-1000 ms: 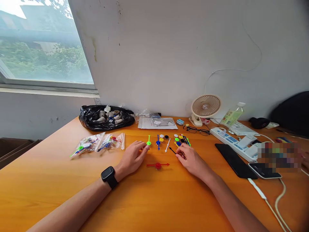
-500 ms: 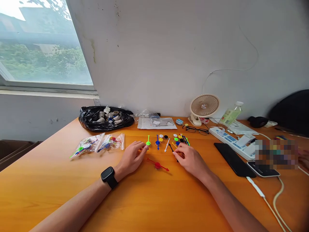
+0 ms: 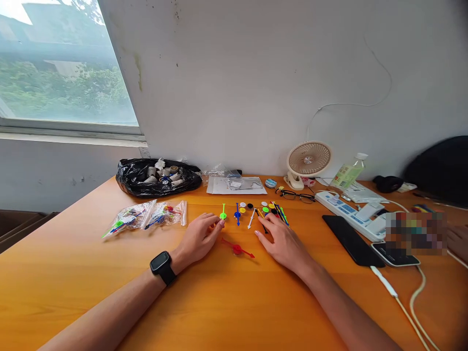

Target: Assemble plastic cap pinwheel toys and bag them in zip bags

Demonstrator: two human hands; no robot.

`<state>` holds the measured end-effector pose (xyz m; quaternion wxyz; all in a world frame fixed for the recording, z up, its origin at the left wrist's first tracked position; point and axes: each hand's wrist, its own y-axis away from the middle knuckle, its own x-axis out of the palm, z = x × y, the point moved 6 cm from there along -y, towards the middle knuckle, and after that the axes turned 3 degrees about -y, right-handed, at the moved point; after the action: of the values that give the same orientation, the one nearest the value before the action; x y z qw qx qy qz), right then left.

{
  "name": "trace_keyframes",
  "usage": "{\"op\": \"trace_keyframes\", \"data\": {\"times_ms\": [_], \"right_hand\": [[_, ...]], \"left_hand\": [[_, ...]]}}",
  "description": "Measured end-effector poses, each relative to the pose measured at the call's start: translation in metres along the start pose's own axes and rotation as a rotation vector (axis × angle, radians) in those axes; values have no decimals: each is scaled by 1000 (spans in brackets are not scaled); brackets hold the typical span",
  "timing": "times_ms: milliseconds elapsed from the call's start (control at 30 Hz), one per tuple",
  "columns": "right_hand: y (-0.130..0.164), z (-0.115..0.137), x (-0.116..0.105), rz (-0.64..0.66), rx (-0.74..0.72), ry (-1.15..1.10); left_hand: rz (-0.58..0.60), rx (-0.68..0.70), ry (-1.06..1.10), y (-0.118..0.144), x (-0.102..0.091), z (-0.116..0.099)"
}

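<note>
My left hand (image 3: 199, 237) rests palm down on the orange table (image 3: 219, 302), a black watch on its wrist, fingertips just below a green plastic pointer (image 3: 223, 212). My right hand (image 3: 281, 240) lies flat with fingers spread, its fingertips touching a black pointer (image 3: 260, 220). Between both hands lies a red pointer (image 3: 237, 249) with a round hub, turned diagonally. Behind it are a blue pointer (image 3: 237, 213), a white pointer (image 3: 251, 219) and a cluster of coloured discs and sticks (image 3: 274, 209).
Two clear bags of coloured parts (image 3: 146, 217) lie to the left, a black bag of small items (image 3: 157, 176) behind them. On the right are a fan (image 3: 308, 161), glasses (image 3: 298, 196), a power strip (image 3: 351, 214), phones (image 3: 353, 240) and cables (image 3: 413, 302). Another person's hand (image 3: 458, 239) shows at the right edge.
The red pointer has turned from level to diagonal. My right hand let go of the black pointer, opened flat and slid slightly left. My left hand stayed put.
</note>
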<state>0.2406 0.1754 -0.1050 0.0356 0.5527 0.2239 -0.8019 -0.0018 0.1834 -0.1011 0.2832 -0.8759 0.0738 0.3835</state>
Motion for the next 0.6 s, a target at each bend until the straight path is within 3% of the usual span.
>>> {"op": "trace_keyframes", "data": {"times_ms": [200, 333, 467, 600], "right_hand": [[6, 25, 2, 81, -147, -67], [6, 30, 1, 94, -154, -31], [1, 18, -6, 5, -85, 25], [-3, 5, -9, -108, -70, -148]], "left_hand": [[8, 0, -7, 0, 0, -1], [19, 5, -14, -1, 1, -2], [25, 5, -5, -1, 1, -1], [27, 0, -3, -1, 1, 0]]}}
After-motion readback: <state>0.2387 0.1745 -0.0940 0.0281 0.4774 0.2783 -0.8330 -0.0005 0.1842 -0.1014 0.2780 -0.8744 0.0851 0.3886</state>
